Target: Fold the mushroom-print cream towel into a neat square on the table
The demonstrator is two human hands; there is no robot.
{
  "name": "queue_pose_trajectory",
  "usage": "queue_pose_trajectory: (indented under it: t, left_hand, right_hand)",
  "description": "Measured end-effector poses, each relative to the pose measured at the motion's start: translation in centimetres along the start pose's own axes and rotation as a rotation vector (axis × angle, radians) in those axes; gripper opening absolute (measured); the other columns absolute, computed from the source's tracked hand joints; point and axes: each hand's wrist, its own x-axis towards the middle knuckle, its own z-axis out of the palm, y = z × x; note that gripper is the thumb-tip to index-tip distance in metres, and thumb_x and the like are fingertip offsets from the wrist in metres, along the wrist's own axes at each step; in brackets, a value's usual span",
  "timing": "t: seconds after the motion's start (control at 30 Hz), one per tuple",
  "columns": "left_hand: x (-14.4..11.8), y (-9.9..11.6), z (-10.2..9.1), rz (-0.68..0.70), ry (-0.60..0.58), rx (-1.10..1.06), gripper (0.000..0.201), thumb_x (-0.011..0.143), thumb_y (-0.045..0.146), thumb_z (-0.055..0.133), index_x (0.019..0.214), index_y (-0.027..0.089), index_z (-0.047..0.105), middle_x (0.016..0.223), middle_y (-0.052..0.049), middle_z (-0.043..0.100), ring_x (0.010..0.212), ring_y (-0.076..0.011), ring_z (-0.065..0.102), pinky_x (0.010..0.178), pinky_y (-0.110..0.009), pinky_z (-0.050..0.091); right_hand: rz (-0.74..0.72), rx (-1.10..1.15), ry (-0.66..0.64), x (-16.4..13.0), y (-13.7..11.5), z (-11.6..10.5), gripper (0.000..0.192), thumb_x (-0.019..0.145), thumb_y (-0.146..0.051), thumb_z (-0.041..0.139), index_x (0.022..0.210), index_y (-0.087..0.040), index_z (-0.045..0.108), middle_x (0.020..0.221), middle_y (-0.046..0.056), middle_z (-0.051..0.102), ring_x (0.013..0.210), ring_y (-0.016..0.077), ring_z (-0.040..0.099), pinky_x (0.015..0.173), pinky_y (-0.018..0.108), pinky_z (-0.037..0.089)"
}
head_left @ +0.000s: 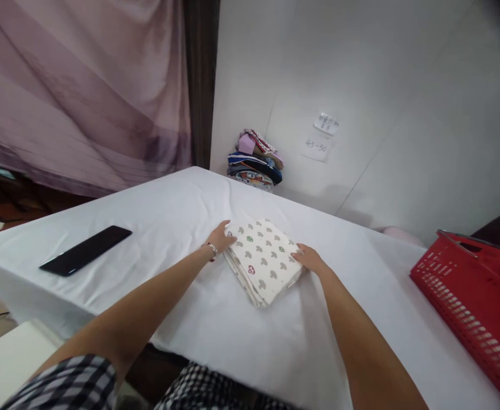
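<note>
A table draped in a wrinkled white cloth (190, 319) is filling most of the view, and a red plastic slatted basket (472, 296) is sitting at its right edge, well apart from the work. A stack of folded multicoloured clothes (255, 160) is resting at the far corner against the wall; a flat black rectangular phone (85, 250) is lying on the left. Near the table's middle a folded cream cloth printed with grey mushroom shapes (262, 259) is lying flat, its long axis running from far-left to near-right, its layered folded edges showing along the near-left side. The left hand (219, 237) is pressing its far-left end, fingers laid flat and close together on the fabric; the right hand (310, 259) is touching the right edge, fingers loosely extended, clasping nothing. Judgement: squaring this bundle well is calling for even pressure from both sides, keeping the layers aligned and not dragging the tablecloth beneath.
</note>
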Motion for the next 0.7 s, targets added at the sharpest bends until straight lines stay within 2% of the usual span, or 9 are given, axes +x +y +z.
queue_pose_trajectory:
  t: [0.07, 0.13, 0.23, 0.33, 0.57, 0.7]
  left_hand:
    - [1.6, 0.5, 0.3, -0.013, 0.051, -0.073, 0.077, 0.066, 0.029, 0.067, 0.134, 0.018, 0.032, 0.111, -0.009, 0.060, 0.099, -0.0220, 0.058, 0.085, -0.031, 0.044]
    - [2.6, 0.9, 1.0, -0.104, 0.080, -0.131, 0.083, 0.065, 0.031, 0.069, 0.136, 0.015, 0.028, 0.116, -0.013, 0.057, 0.106, -0.0239, 0.055, 0.088, -0.032, 0.042]
    - [2.0, 1.1, 2.3, -0.179, 0.041, -0.172, 0.095, 0.063, 0.038, 0.072, 0.138, 0.012, 0.020, 0.125, -0.018, 0.051, 0.111, -0.0269, 0.052, 0.092, -0.034, 0.040]
    - [-0.7, 0.9, 3.4, -0.128, -0.031, -0.185, 0.101, 0.061, 0.040, 0.073, 0.140, 0.014, 0.015, 0.133, -0.017, 0.043, 0.114, -0.0280, 0.050, 0.093, -0.035, 0.040]
    - [-8.5, 0.3, 4.1, -0.101, -0.032, -0.262, 0.092, 0.063, 0.034, 0.070, 0.139, 0.020, 0.019, 0.136, -0.012, 0.039, 0.116, -0.0271, 0.047, 0.094, -0.038, 0.040]
    - [-10.3, 0.5, 4.3, -0.120, -0.031, -0.357, 0.087, 0.064, 0.028, 0.069, 0.137, 0.018, 0.023, 0.133, -0.013, 0.042, 0.110, -0.0252, 0.051, 0.088, -0.036, 0.044]
  right_hand:
    - [0.090, 0.053, -0.082, -1.9, 0.0, 0.2, 0.036, 0.072, -0.033, 0.058, 0.105, -0.020, 0.062, 0.096, 0.006, 0.067, 0.085, 0.0219, 0.062, 0.073, 0.031, 0.046]
    - [0.211, 0.134, -0.125, -4.7, -0.1, 0.3, 0.044, 0.074, -0.036, 0.054, 0.115, -0.021, 0.056, 0.103, 0.006, 0.065, 0.091, 0.0222, 0.060, 0.078, 0.031, 0.045]
    - [0.345, 0.232, -0.057, -8.8, -0.2, 0.7, 0.057, 0.075, -0.046, 0.052, 0.125, -0.020, 0.048, 0.110, 0.006, 0.062, 0.097, 0.0227, 0.058, 0.082, 0.032, 0.044]
    - [0.399, 0.271, -0.007, -10.7, -0.2, 1.1, 0.064, 0.074, -0.052, 0.051, 0.129, -0.020, 0.045, 0.111, 0.006, 0.062, 0.098, 0.0235, 0.058, 0.084, 0.033, 0.044]
    - [0.421, 0.382, 0.012, -10.2, 0.4, 1.5, 0.063, 0.072, -0.052, 0.054, 0.128, -0.024, 0.047, 0.113, 0.005, 0.062, 0.100, 0.0242, 0.059, 0.088, 0.037, 0.044]
    - [0.420, 0.478, 0.065, -10.5, 0.4, 1.9, 0.065, 0.070, -0.050, 0.058, 0.128, -0.024, 0.047, 0.117, 0.006, 0.060, 0.104, 0.0248, 0.057, 0.090, 0.038, 0.044]
